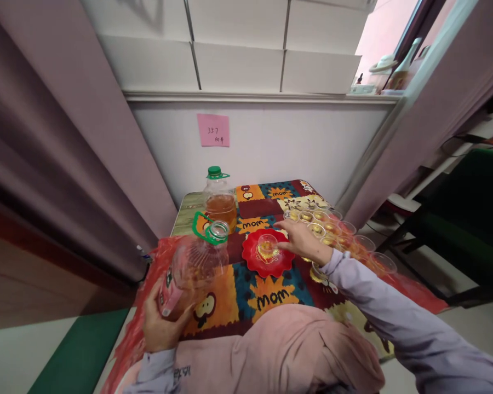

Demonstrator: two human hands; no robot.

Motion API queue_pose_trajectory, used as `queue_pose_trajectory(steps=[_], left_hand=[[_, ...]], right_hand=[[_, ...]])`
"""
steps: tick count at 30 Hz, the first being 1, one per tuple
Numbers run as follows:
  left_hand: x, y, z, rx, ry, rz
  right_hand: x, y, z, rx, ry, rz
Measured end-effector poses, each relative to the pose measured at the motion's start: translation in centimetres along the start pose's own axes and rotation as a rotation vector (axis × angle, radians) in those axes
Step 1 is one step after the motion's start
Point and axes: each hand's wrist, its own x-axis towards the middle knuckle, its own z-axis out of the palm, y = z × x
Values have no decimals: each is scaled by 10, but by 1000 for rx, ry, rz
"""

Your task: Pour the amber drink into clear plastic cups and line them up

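Note:
My left hand [162, 325] is closed round the lower part of a big clear plastic jug [197, 262]. The jug leans to the right; its mouth is uncapped, with a green handle at the neck. A small clear plastic cup [267, 244] with some yellowish liquid stands on a red scalloped plate [252, 262]. My right hand [302, 241] is just right of that cup, thumb and fingers apart. Its thumb is close to the cup's rim; whether it touches I cannot tell. Several similar clear cups [331, 227] stand in rows beyond my right hand.
A second jug [221, 205], green-capped and partly full of amber liquid, stands at the back left. Patterned cloth [271, 295] covers the table, with red plastic sheeting [148, 290] along the left edge. A pink note [213, 130] is stuck on the wall. A dark chair [468, 219] is at right.

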Motion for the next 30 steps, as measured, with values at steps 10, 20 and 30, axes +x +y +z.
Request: queue_pose_trajectory(steps=[10, 20, 30], left_hand=[[-1, -13, 2, 4, -8, 27], [-2, -14, 1, 15, -12, 48], [-2, -18, 3, 14, -7, 57]], right_hand=[[22, -23, 44, -158, -187, 66], [44, -13, 31, -71, -98, 109], [129, 52, -10, -92, 106, 418]])
